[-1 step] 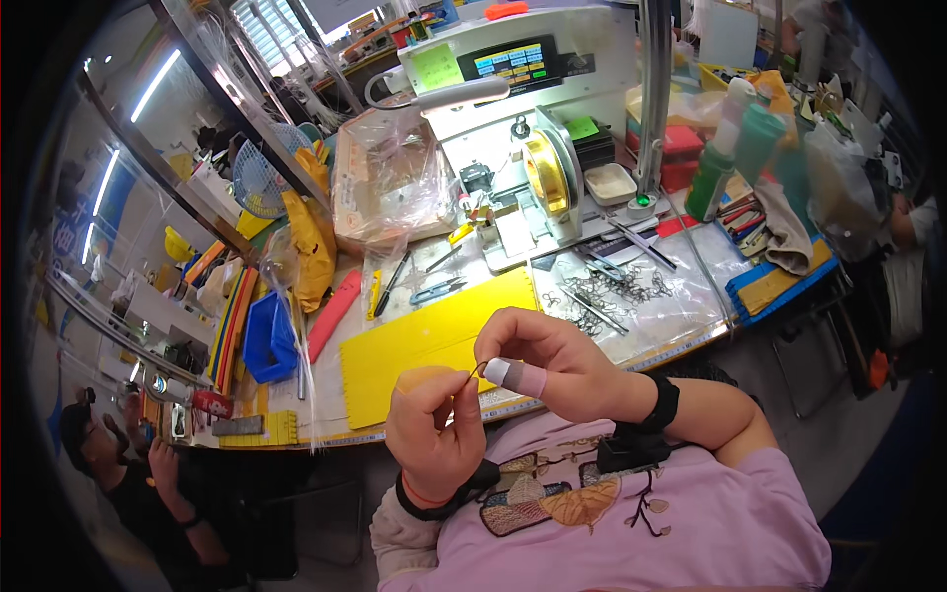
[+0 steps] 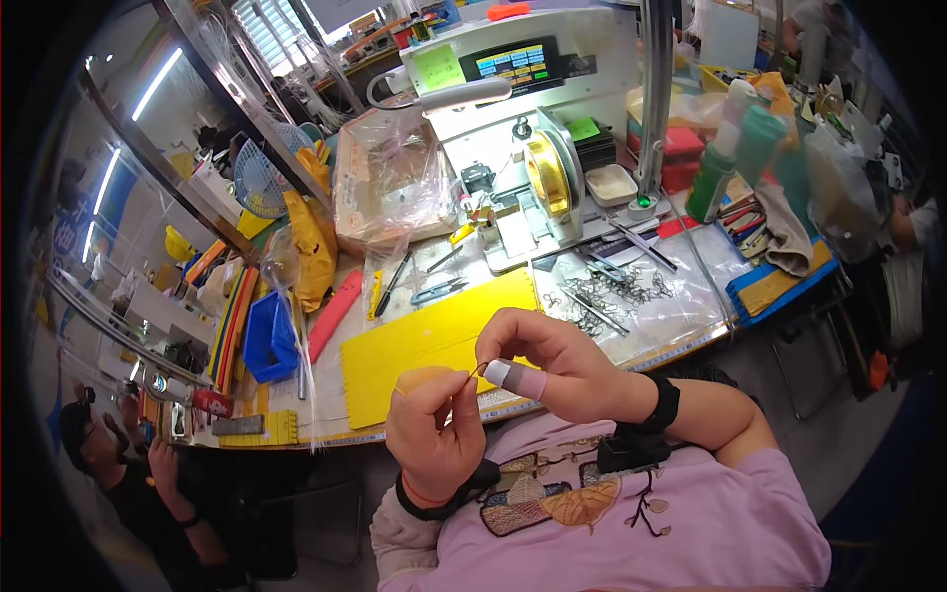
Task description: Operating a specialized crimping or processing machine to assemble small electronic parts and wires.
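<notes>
My left hand (image 2: pixel 434 431) is closed, thumb and forefinger pinched on a thin, dark, curved hook-like piece (image 2: pixel 477 371). My right hand (image 2: pixel 554 367) is also closed and pinches the other end of this piece; white and grey tape wraps one finger. Both hands meet over the front edge of a yellow board (image 2: pixel 424 342) with toothed sides. A loose heap of small dark wire-like hooks (image 2: pixel 641 286) lies on the table beyond my right hand, with tweezers (image 2: pixel 597 311) beside it. The finest details between my fingertips are too small to tell.
A white machine (image 2: pixel 592 84) with a screen and a gold spool (image 2: pixel 546 173) stands behind the board. Around it are a cardboard box (image 2: pixel 350 187), a blue bin (image 2: pixel 270 340), snips (image 2: pixel 438 291) and a green bottle (image 2: pixel 712 178). Another person (image 2: pixel 109 459) sits at far left.
</notes>
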A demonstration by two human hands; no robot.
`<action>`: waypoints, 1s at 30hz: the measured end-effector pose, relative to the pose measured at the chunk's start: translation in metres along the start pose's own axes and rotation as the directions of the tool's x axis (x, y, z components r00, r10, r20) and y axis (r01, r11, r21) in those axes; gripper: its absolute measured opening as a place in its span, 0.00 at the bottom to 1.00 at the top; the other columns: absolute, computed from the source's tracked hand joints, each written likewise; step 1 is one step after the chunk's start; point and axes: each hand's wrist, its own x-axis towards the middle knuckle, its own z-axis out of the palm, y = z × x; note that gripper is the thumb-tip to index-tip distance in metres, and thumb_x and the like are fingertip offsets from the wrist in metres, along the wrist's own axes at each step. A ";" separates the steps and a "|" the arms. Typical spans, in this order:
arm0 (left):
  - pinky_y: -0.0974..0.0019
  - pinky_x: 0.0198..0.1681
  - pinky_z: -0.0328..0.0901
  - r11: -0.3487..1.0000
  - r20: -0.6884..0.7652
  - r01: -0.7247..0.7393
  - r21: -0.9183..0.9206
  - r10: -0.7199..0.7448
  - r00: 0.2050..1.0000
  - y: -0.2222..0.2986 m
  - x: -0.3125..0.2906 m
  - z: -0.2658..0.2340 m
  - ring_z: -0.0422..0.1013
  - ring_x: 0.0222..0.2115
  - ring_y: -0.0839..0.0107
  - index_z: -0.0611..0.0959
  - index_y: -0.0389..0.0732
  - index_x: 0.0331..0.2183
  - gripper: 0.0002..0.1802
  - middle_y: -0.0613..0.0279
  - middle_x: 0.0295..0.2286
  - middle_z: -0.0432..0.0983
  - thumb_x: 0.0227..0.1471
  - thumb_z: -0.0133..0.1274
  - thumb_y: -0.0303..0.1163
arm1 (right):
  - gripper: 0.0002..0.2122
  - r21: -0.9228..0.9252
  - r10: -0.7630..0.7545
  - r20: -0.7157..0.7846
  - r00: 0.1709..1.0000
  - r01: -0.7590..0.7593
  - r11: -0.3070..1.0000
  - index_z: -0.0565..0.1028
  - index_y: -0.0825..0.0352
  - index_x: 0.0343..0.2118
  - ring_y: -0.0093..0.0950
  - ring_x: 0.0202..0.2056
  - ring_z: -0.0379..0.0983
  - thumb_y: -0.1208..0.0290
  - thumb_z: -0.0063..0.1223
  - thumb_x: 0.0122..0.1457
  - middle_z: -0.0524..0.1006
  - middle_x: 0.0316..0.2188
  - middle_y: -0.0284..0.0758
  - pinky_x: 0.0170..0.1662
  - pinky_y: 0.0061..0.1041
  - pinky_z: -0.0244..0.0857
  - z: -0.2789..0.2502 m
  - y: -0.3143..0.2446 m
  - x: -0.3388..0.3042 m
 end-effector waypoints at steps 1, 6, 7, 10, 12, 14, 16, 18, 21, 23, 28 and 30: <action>0.76 0.18 0.58 0.995 -0.024 -0.072 0.063 0.073 0.997 -0.002 0.000 0.000 0.66 0.18 0.75 0.76 0.37 0.34 0.09 0.59 0.26 0.73 0.51 0.58 0.23 | 0.08 -0.154 -0.060 0.018 0.998 0.062 0.986 0.69 0.67 0.41 0.18 0.39 0.68 0.78 0.50 0.60 0.69 0.37 0.30 0.45 0.19 0.63 -0.001 -0.001 0.000; 0.74 0.20 0.60 0.998 -0.017 -0.028 0.065 0.029 0.999 0.000 -0.002 -0.003 0.68 0.20 0.71 0.76 0.37 0.34 0.08 0.58 0.25 0.74 0.51 0.58 0.23 | 0.08 -0.418 -0.214 -0.003 0.977 0.193 0.888 0.71 0.68 0.40 0.20 0.35 0.70 0.78 0.54 0.57 0.72 0.35 0.31 0.40 0.20 0.64 -0.001 -0.015 0.003; 0.74 0.20 0.61 0.999 0.002 0.013 0.050 -0.014 1.000 0.001 -0.002 -0.004 0.68 0.20 0.71 0.76 0.37 0.34 0.08 0.58 0.25 0.74 0.51 0.58 0.23 | 0.08 -0.532 -0.265 0.040 0.963 0.245 0.811 0.71 0.68 0.39 0.21 0.33 0.71 0.77 0.55 0.57 0.74 0.33 0.32 0.39 0.20 0.65 -0.002 -0.017 0.003; 0.73 0.20 0.61 0.998 -0.002 0.051 -0.024 -0.051 0.999 0.001 -0.001 -0.004 0.69 0.21 0.71 0.77 0.37 0.34 0.08 0.58 0.26 0.74 0.51 0.59 0.23 | 0.06 -0.560 -0.225 0.010 0.974 0.192 0.806 0.73 0.68 0.37 0.21 0.33 0.72 0.78 0.55 0.57 0.75 0.32 0.31 0.39 0.21 0.66 0.000 -0.019 0.003; 0.73 0.21 0.62 0.999 -0.013 0.025 -0.021 -0.025 1.000 0.000 0.000 -0.004 0.69 0.21 0.71 0.77 0.37 0.33 0.08 0.57 0.26 0.74 0.51 0.59 0.23 | 0.06 -0.397 -0.150 -0.053 0.987 0.117 0.911 0.73 0.68 0.37 0.20 0.32 0.72 0.77 0.56 0.57 0.75 0.31 0.31 0.37 0.20 0.66 0.004 -0.013 0.002; 0.74 0.21 0.62 1.000 -0.023 -0.002 -0.018 0.001 1.000 0.001 0.000 -0.004 0.70 0.21 0.70 0.77 0.37 0.33 0.08 0.57 0.26 0.75 0.50 0.59 0.23 | 0.06 -0.215 -0.064 -0.100 0.993 0.041 0.976 0.74 0.68 0.37 0.18 0.31 0.71 0.75 0.56 0.58 0.76 0.31 0.31 0.36 0.20 0.67 0.007 -0.011 0.001; 0.72 0.22 0.63 1.000 -0.007 -0.024 0.018 0.024 1.000 0.000 -0.001 -0.005 0.71 0.22 0.67 0.77 0.37 0.34 0.09 0.56 0.27 0.75 0.50 0.60 0.23 | 0.05 -0.049 -0.065 -0.114 0.991 0.059 0.997 0.75 0.69 0.37 0.17 0.33 0.72 0.77 0.56 0.58 0.76 0.32 0.30 0.38 0.19 0.68 0.008 -0.009 0.001; 0.70 0.22 0.63 0.993 0.007 -0.070 0.093 0.069 0.998 0.001 -0.001 -0.007 0.71 0.23 0.65 0.77 0.37 0.35 0.09 0.56 0.27 0.75 0.49 0.60 0.22 | 0.05 -0.090 -0.099 -0.101 0.990 0.090 0.992 0.75 0.69 0.37 0.18 0.35 0.73 0.78 0.56 0.58 0.76 0.32 0.31 0.39 0.19 0.68 0.006 -0.008 0.001; 0.67 0.23 0.64 0.963 0.014 -0.181 0.201 0.182 0.983 0.000 0.001 -0.006 0.72 0.23 0.61 0.77 0.38 0.35 0.11 0.56 0.27 0.75 0.48 0.61 0.22 | 0.06 -0.129 -0.148 -0.076 0.986 0.138 0.982 0.75 0.69 0.38 0.18 0.36 0.73 0.78 0.56 0.57 0.76 0.33 0.31 0.41 0.19 0.68 0.004 -0.007 0.001; 0.66 0.23 0.64 0.941 0.005 -0.243 0.234 0.249 0.969 0.000 0.002 -0.006 0.72 0.23 0.60 0.78 0.38 0.36 0.12 0.56 0.27 0.75 0.47 0.61 0.22 | 0.06 -0.126 -0.162 -0.066 0.984 0.153 0.980 0.75 0.69 0.38 0.18 0.37 0.73 0.78 0.56 0.57 0.76 0.33 0.31 0.42 0.19 0.67 0.003 -0.007 0.001; 0.77 0.22 0.59 0.994 0.030 0.103 -0.037 -0.102 0.994 0.007 -0.004 -0.005 0.68 0.22 0.78 0.77 0.38 0.35 0.12 0.61 0.28 0.75 0.47 0.62 0.22 | 0.06 -0.171 -0.214 -0.055 0.975 0.202 0.964 0.75 0.69 0.37 0.21 0.38 0.73 0.82 0.53 0.56 0.76 0.33 0.31 0.45 0.21 0.66 0.001 -0.005 0.002; 0.79 0.23 0.58 0.955 0.083 0.233 -0.182 -0.221 0.972 0.009 -0.004 -0.006 0.66 0.22 0.82 0.76 0.37 0.36 0.11 0.62 0.29 0.74 0.48 0.60 0.22 | 0.06 -0.150 -0.213 -0.062 0.975 0.201 0.968 0.75 0.69 0.37 0.22 0.39 0.72 0.82 0.52 0.56 0.75 0.33 0.32 0.46 0.22 0.66 0.002 -0.004 0.003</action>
